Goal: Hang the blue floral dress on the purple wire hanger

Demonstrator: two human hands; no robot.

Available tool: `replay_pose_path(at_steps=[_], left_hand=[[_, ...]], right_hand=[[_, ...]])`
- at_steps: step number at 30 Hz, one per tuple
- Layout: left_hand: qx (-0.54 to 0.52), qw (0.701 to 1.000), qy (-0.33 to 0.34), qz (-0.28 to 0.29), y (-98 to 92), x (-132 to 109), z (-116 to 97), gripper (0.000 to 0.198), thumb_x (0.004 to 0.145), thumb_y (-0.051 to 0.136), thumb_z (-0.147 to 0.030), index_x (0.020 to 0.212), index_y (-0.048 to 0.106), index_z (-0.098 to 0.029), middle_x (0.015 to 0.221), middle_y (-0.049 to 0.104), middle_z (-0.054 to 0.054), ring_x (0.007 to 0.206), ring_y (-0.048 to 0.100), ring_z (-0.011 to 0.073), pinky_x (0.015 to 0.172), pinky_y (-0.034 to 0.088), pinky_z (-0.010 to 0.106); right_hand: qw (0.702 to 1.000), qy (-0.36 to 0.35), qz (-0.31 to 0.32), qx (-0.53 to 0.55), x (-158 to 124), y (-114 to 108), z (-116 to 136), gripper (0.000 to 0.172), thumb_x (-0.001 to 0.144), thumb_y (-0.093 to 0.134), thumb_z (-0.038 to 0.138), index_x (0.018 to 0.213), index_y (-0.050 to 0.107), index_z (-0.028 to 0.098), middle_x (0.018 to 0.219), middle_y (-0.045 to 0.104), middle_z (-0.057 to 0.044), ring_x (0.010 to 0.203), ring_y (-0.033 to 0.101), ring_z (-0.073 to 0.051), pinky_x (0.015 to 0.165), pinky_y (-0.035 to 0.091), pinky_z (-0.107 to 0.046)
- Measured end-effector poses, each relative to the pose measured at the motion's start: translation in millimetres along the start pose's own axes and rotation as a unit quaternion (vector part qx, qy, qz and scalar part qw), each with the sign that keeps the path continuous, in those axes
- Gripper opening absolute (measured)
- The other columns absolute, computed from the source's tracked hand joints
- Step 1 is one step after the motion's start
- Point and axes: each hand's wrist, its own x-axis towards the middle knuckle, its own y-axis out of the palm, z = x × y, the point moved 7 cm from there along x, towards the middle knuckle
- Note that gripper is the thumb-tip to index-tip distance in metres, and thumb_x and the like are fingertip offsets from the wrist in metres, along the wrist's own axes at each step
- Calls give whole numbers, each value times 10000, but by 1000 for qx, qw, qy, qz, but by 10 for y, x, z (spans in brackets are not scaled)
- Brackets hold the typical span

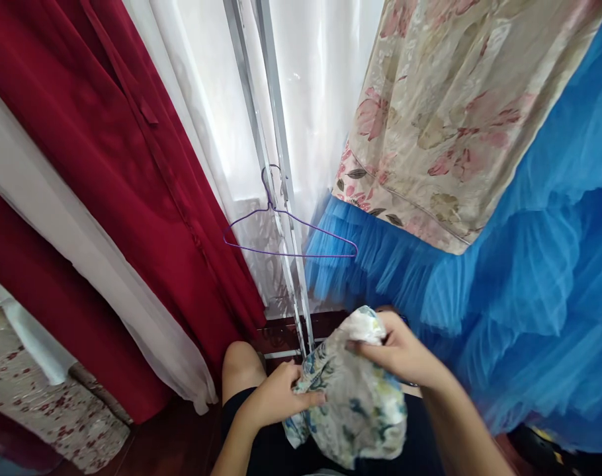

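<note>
A bunched pale cloth with blue, green and yellow patterning (353,403) lies over the person's lap, lifted between both hands. My left hand (281,396) grips its left edge, thumb on top of the fabric. At the upper right of the cloth, my right hand (395,347) pinches it near a gathered white part. Beyond the hands, an unfilled purple wire hanger (291,254) hangs on a metal rack post (276,119).
Red curtains or garments (132,165) and sheer white fabric (107,284) hang at the left. A floral beige garment (434,125) and blue ruffled tulle (524,264) hang at the right. White curtain fabric (315,86) is behind the rack.
</note>
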Motion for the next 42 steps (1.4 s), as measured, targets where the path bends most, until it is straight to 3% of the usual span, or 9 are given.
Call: replay_pose_path(at_steps=[4,10,17,21,24,27,31,38,42], left_hand=[[155,983,4,-101,-357,-273,128,381,806,754,-538,720,618,-193,907,680,66,918,606,263,868,450,364],[249,953,66,-157,-716,-247,-532,473,839,721,-597,657,518,-210,758,630,38,815,576,231,803,404,352],[267,936,121,-193,-1232,-244,-823,431,903,685,-510,615,579,-208,668,616,38,714,545,215,781,351,353],[153,943,129,-267,-1950,-482,-634,254,762,834,-396,627,683,-244,691,673,45,739,557,248,931,391,375],[67,924,132,-351,-2431,-580,-421,218,597,932,-278,674,728,-264,824,728,43,959,597,307,1171,247,444],[18,918,63,-391,-2720,-487,-154,250,578,918,-135,686,718,-240,899,730,52,1201,531,321,1216,147,447],[-30,916,12,-399,-2958,-228,0,266,585,859,-9,659,686,-198,876,711,80,1271,482,351,1150,257,451],[20,895,73,-439,-3498,37,-411,351,551,749,97,702,654,-206,1244,671,82,1503,140,402,1163,187,545],[94,877,140,-449,-3557,146,-830,370,614,729,49,860,682,-224,1345,634,78,1422,316,370,1137,273,491]], right_hand=[[990,-55,-40,-126,243,-607,343,139,741,820,289,711,750,173,663,636,-27,607,527,-161,567,407,-276],[983,-111,-143,-17,1290,-1325,496,299,488,931,240,669,701,180,764,727,-38,674,618,-181,627,485,-286],[1000,28,-8,-5,2280,-782,510,237,539,901,217,697,737,147,716,750,-65,626,649,-188,569,493,-276],[997,58,41,1,2335,-599,494,224,557,885,220,716,742,155,673,740,-44,596,631,-180,515,466,-257],[998,21,51,29,2279,-654,540,262,578,849,223,821,769,165,754,766,-22,653,652,-163,570,487,-234],[995,48,71,47,2201,-702,499,292,598,827,224,882,787,168,884,798,-54,735,695,-190,622,523,-251],[991,84,89,55,2119,-688,478,229,632,831,250,837,789,157,859,802,-80,704,711,-213,607,544,-282],[990,76,119,31,2111,-614,635,226,648,829,198,842,783,93,727,777,-62,586,669,-167,529,506,-229],[993,85,73,25,2077,-676,616,200,786,707,177,907,765,28,780,788,-90,642,697,-161,618,507,-248]])
